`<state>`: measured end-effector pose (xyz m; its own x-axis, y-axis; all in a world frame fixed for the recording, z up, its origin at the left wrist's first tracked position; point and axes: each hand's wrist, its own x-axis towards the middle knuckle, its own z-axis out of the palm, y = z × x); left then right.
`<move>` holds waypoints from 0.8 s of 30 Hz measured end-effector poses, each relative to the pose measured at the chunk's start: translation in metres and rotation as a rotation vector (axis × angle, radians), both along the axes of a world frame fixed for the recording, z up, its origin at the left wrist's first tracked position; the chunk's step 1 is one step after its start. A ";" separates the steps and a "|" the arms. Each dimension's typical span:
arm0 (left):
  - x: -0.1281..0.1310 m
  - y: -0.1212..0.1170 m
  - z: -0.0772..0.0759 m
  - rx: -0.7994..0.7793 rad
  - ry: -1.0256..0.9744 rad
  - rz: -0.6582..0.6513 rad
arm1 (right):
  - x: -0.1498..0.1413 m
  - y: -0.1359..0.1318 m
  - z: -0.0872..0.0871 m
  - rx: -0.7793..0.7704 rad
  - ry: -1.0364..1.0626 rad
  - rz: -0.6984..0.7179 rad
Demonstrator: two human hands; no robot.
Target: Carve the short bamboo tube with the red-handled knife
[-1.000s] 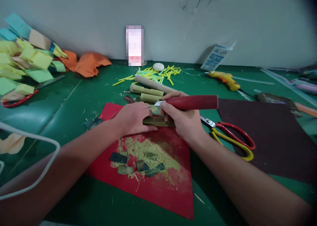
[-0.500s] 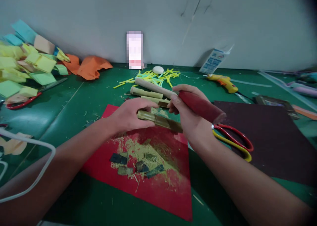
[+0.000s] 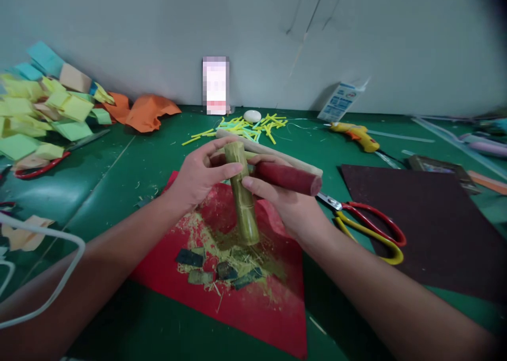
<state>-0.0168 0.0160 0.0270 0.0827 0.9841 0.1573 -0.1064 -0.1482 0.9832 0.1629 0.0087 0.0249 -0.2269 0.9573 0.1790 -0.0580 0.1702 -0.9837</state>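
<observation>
A short, greenish-yellow bamboo piece (image 3: 243, 208) is tilted nearly upright above the red sheet (image 3: 273, 324). My left hand (image 3: 200, 173) is closed around its upper part, thumb across the front. My right hand (image 3: 287, 202) is closed on a tool with a thick dark red handle (image 3: 291, 178). Its thumb also presses against the bamboo. The tool's working end is hidden behind the bamboo and fingers. Below, dark bamboo chips (image 3: 227, 270) and pale shavings are scattered on the sheet.
A pale wooden stick (image 3: 277, 154) lies just behind my hands. Scissors (image 3: 372, 226) with red and yellow handles rest at right by a dark brown sheet (image 3: 420, 234). Farther back are yellow strips (image 3: 233, 124), a glue gun (image 3: 356, 135) and folded papers (image 3: 59, 105) at left.
The bamboo has turned from lying crosswise to nearly upright. The red handle has swung down and left with my right hand, whose thumb now meets the bamboo.
</observation>
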 end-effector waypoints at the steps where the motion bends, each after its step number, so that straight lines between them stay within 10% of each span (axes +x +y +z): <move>1: 0.001 0.000 0.000 0.007 0.012 0.007 | -0.001 -0.001 -0.001 -0.007 0.016 0.004; 15: 0.018 -0.019 0.005 -0.057 0.339 -0.138 | 0.000 -0.005 -0.010 0.134 0.019 -0.280; 20: 0.009 -0.016 0.008 -0.008 0.525 -0.067 | 0.008 -0.001 -0.003 0.197 0.165 -0.589; 24: 0.004 -0.014 0.007 0.016 0.849 -0.101 | 0.012 0.003 0.001 0.180 0.154 -0.417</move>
<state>-0.0128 0.0019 0.0336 0.2656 0.9639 0.0161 0.6519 -0.1919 0.7336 0.1751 0.0117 0.0257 0.2121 0.9118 0.3517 -0.0910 0.3768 -0.9218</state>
